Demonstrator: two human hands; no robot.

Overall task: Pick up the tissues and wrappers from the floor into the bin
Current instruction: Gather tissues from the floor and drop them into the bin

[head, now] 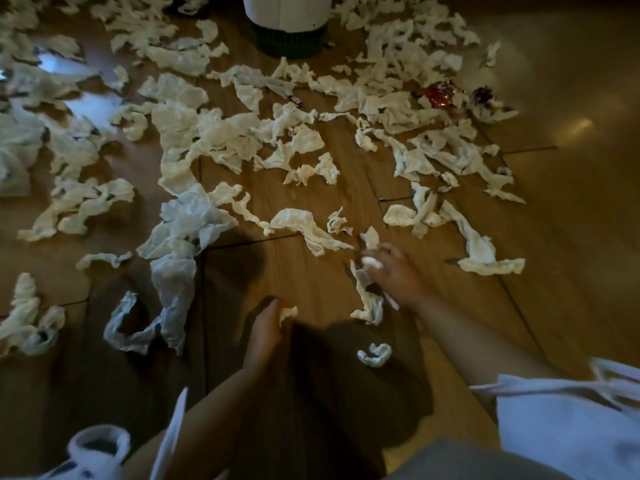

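Clothing: white fabric [554, 420] and grey cloth [450, 460] fill the bottom edge, so the person looks to be crouched low over the wooden floor [311, 271], within easy reach of the litter.
Left hand: the left hand [265, 329] is curled round a small white wad [288, 311] and hangs just above the boards. I judge it is hoarding what it has gathered, to save trips to the bin.
Right hand: the right hand [389, 268] reaches further out, fingers bunched on a long crumpled tissue [367, 299] whose tail trails down to the floor. It looks to be mid-lift.
Close litter: a small curled tissue [375, 355] lies between the two forearms, and a bluish sheet [180, 237] sprawls off to the left.
Tissues: the scattered tissues [221, 133] cover the boards from just past the hands right up to the bin.
Wrappers: a red wrapper [440, 93] and a dark wrapper [483, 95] sit near each other among tissues, far right.
Bin: the bin [287, 15], white with a dark base, stands upright at the far edge, well apart from both hands. Its opening is out of view.
Progress: early, by my reckoning, as nearly everything is on the floor.
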